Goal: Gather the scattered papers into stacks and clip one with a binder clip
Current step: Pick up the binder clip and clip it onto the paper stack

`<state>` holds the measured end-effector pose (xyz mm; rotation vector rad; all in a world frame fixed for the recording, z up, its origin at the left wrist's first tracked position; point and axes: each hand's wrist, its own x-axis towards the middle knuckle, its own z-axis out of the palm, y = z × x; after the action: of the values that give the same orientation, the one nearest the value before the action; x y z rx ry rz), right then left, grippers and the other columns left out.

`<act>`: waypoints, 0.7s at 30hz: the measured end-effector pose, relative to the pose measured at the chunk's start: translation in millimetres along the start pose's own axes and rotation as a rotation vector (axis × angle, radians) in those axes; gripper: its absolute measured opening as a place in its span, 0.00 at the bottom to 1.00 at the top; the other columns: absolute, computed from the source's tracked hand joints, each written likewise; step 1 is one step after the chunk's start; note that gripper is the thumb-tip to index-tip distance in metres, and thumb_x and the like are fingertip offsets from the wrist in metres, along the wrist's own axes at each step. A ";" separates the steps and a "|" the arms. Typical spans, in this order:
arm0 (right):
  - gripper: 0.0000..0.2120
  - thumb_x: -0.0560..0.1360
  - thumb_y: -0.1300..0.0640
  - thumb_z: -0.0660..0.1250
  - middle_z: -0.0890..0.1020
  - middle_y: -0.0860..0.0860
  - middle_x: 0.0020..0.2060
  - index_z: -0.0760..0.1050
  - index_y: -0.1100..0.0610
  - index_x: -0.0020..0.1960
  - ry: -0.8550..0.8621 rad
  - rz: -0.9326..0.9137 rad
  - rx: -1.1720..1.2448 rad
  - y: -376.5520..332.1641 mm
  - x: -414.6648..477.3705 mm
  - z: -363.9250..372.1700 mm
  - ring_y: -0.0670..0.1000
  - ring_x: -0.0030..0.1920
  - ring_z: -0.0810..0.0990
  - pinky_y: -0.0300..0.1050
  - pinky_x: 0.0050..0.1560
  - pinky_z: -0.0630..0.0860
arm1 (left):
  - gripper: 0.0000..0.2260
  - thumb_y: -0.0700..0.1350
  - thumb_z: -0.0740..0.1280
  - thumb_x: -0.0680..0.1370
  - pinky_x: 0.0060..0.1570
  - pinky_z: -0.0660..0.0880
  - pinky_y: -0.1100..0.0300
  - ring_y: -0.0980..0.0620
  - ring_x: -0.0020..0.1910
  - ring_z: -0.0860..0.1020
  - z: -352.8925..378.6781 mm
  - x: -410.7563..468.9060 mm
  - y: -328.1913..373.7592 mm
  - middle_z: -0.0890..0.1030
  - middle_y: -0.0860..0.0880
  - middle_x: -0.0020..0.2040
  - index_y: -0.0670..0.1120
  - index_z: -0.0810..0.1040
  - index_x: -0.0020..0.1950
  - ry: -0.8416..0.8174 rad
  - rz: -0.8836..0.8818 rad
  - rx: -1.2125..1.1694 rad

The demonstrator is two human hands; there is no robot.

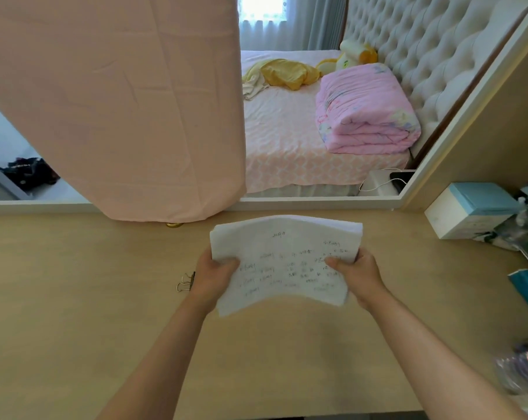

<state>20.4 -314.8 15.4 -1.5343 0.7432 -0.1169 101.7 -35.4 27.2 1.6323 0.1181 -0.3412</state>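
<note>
Already gathered, the white sheaf of handwritten papers (282, 262) is held above the pale wooden desk (75, 313), the left hand (214, 277) and right hand (358, 272) pinching opposite edges. Light and floppy, it sags; the gold-wire binder clip (185, 281) probably suits a squared edge.

Both bare arms are being stretched forward. The left hand (214, 275) and the right hand (358, 274) are being held level, apart. The papers (284, 262) are being pinched at each side, thumbs on top, fingers hidden underneath.
</note>
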 end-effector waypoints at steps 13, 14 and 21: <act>0.27 0.70 0.72 0.69 0.83 0.49 0.51 0.75 0.42 0.55 0.039 -0.089 -0.027 54.0 13.6 8.0 0.50 0.53 0.82 0.48 0.52 0.80 | 0.23 0.41 0.75 0.71 0.46 0.76 0.67 0.59 0.53 0.78 6.6 15.4 -50.4 0.77 0.54 0.56 0.58 0.72 0.60 0.122 0.209 0.070; 0.29 0.69 0.73 0.67 0.82 0.48 0.51 0.74 0.39 0.54 0.035 -0.107 -0.020 51.3 14.3 8.6 0.49 0.53 0.81 0.47 0.51 0.78 | 0.23 0.47 0.75 0.70 0.46 0.76 0.65 0.58 0.53 0.78 5.3 16.1 -49.3 0.77 0.53 0.57 0.57 0.72 0.61 0.105 0.211 0.014; 0.26 0.69 0.77 0.62 0.81 0.51 0.48 0.74 0.48 0.55 0.109 -0.135 -0.031 53.7 16.9 9.0 0.48 0.47 0.79 0.44 0.47 0.76 | 0.11 0.53 0.67 0.75 0.46 0.73 0.65 0.59 0.48 0.78 19.7 16.1 -35.1 0.82 0.57 0.52 0.51 0.81 0.53 0.299 0.187 -0.139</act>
<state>17.9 -311.6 -41.5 -1.6178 0.7297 -0.2930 104.2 -53.6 -12.1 1.5341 0.2086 0.0553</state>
